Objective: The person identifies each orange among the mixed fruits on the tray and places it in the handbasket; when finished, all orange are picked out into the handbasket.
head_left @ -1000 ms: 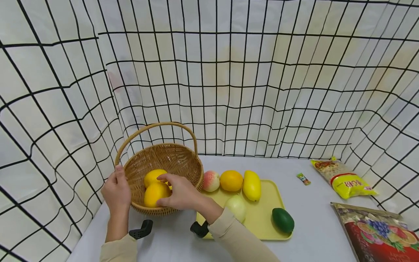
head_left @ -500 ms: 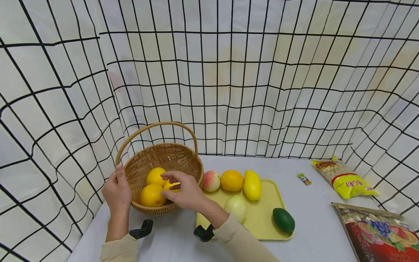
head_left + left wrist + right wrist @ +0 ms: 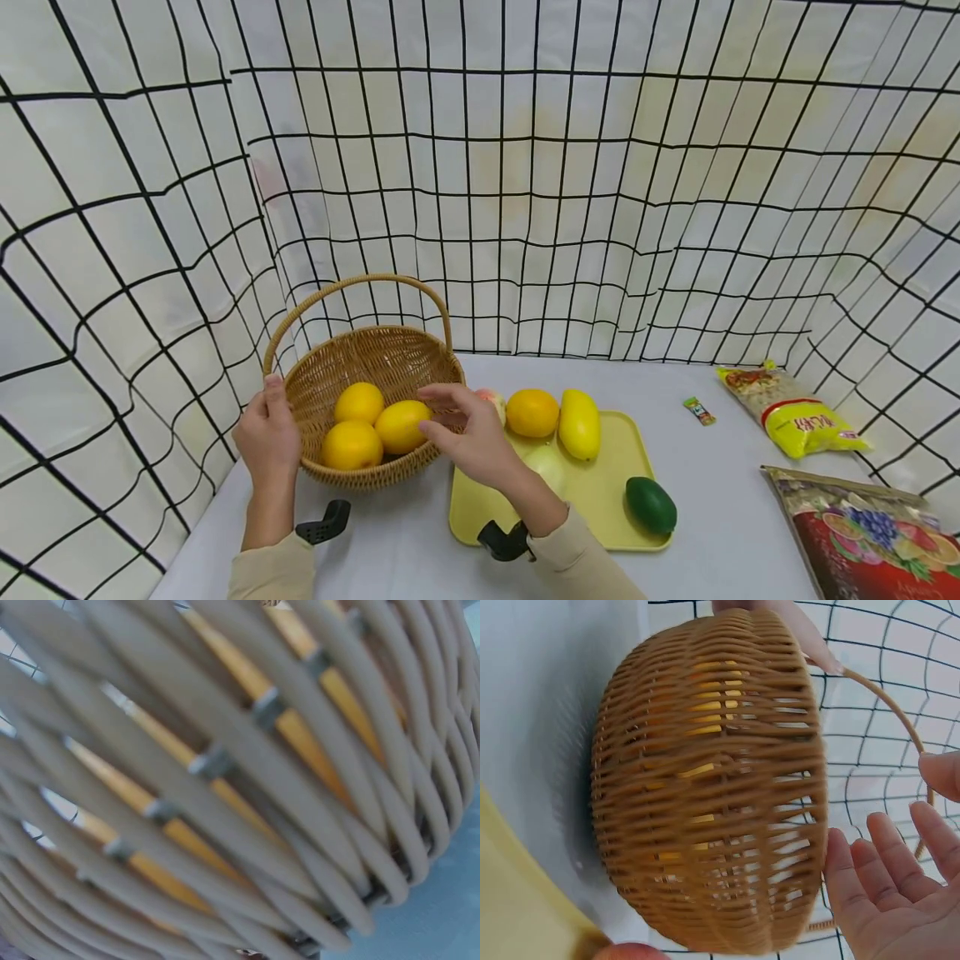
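Observation:
A brown wicker basket (image 3: 375, 358) with a tall handle stands tilted toward me on the left of the table. My left hand (image 3: 270, 433) grips its left rim, thumb up near the foot of the handle. Inside lie two round orange-yellow fruits (image 3: 352, 444) and a longer yellow fruit (image 3: 403, 426). By the basket's right rim is my right hand (image 3: 480, 437), fingers loosely extended and holding nothing. The right wrist view shows its fingertips (image 3: 838, 847) beside the rim. Woven strands of the basket (image 3: 225, 780) fill the left wrist view, with orange showing through the gaps.
A yellow tray (image 3: 600, 500) carries a half-hidden peach (image 3: 491, 402), an orange fruit (image 3: 532, 412), a yellow mango-like fruit (image 3: 579, 425), a pale onion-like thing (image 3: 547, 467) and a dark green avocado-like fruit (image 3: 650, 505). Snack bags (image 3: 802, 425) lie right; black netting surrounds the table.
My right hand has let go of the fruit, drawn out of the basket and moved right to its rim. All three fruits inside now show. My left hand keeps its grip.

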Action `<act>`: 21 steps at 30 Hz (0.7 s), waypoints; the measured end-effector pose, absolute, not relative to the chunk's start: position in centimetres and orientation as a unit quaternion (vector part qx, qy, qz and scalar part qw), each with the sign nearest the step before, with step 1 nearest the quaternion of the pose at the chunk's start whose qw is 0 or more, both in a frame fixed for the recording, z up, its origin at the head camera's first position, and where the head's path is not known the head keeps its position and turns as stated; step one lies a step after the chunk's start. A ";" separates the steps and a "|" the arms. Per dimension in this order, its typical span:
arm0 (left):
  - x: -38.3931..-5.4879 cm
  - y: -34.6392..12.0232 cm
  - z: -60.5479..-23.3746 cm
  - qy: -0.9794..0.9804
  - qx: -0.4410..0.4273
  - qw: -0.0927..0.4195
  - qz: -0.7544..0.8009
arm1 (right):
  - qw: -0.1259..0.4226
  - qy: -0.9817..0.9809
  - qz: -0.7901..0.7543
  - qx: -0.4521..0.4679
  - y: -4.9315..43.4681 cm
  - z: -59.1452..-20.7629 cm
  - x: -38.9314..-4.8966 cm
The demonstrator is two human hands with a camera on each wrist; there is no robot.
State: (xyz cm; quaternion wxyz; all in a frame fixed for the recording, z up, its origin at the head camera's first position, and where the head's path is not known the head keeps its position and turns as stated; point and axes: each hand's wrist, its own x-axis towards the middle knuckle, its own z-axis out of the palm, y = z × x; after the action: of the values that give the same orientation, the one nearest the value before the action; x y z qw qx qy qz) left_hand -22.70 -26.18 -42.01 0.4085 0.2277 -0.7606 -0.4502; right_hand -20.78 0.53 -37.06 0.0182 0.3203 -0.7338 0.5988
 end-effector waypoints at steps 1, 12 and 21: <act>-22.7 -26.2 -42.0 -0.762 0.229 0.407 -0.450 | 0.020 -0.734 0.599 0.319 0.9 -36.7 -20.5; -22.7 -26.1 -41.8 -0.766 0.230 0.401 -0.447 | 0.056 -0.733 0.617 0.281 4.2 -36.2 -20.7; -22.6 -26.3 -41.9 -0.766 0.230 0.403 -0.446 | 0.086 -0.762 0.597 0.233 6.6 -37.5 -22.7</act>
State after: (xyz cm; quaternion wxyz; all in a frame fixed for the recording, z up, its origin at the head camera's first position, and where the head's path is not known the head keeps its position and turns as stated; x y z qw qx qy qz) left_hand -22.60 -26.26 -41.94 0.4028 0.2300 -0.7656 -0.4457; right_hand -22.71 6.59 -37.50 0.0862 0.2330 -0.7625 0.5974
